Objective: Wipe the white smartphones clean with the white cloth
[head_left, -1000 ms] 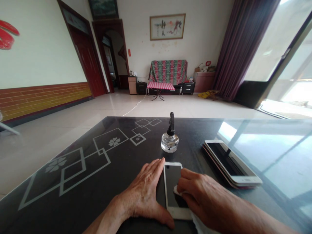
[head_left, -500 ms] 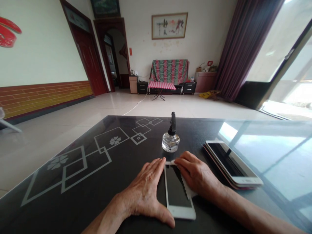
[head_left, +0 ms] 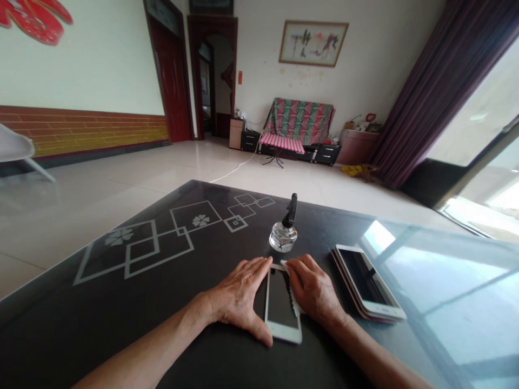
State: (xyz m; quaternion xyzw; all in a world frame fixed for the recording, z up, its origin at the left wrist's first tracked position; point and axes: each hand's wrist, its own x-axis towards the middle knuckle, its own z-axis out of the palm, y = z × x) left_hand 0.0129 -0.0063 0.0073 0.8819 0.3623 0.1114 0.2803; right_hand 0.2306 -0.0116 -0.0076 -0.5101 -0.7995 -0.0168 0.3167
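A white smartphone [head_left: 279,302] with a dark screen lies face up on the black table. My left hand [head_left: 243,297] is spread along its left side, thumb at the lower corner and fingertips near the top edge. Over the right edge of the phone, my right hand [head_left: 314,286] presses a white cloth [head_left: 297,307] with a zigzag edge, its fingers closed on it. Most of the cloth is hidden under that hand. Just beyond the phone stands a clear spray bottle [head_left: 283,237] with a black nozzle and some liquid in it.
To the right lies another white phone [head_left: 368,281] on top of a reddish flat thing, perhaps a case or further phone. The glossy black table [head_left: 162,294] carries grey square and flower patterns. A white chair [head_left: 16,146] stands at far left on the tiled floor.
The head view has tilted and swung to the left, so everything sits differently in the picture. Both hands keep nearly the same places at the phone, the right one still on the cloth.
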